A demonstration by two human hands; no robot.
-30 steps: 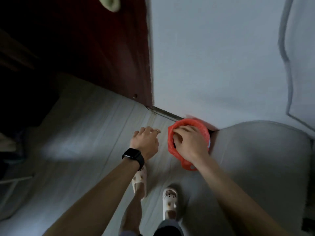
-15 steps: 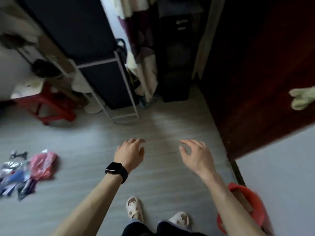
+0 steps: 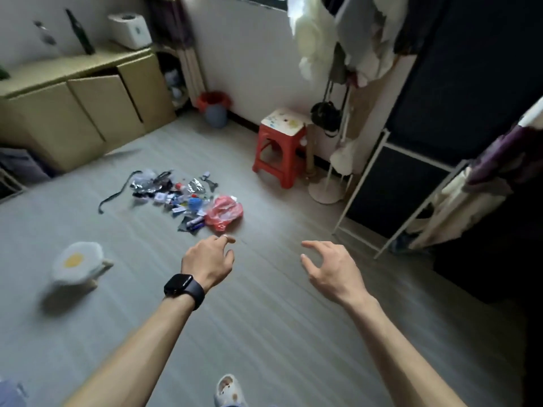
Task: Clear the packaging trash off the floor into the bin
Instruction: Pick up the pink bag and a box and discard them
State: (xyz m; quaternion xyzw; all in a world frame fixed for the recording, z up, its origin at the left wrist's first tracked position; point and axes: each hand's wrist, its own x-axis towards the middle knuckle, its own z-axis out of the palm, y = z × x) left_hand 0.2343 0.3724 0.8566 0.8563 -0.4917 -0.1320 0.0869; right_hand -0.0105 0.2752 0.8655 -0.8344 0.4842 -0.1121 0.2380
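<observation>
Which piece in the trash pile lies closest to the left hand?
The crumpled red plastic bag, just beyond the left hand; the smaller foil and paper scraps lie farther back.

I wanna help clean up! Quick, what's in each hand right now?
Left hand: open, loosely curled, holding nothing.
Right hand: open, fingers spread, holding nothing.

1. We see the trash pile (image 3: 176,195) on the floor (image 3: 279,318) at 11 o'clock.
2. A bag (image 3: 224,212) lies at the pile's 4 o'clock edge, touching it.
3. A stool (image 3: 282,145) stands at 1 o'clock, apart from the pile.
4. The bin (image 3: 213,99) sits at 12 o'clock by the far wall, with a ball (image 3: 216,116) just before it.
</observation>
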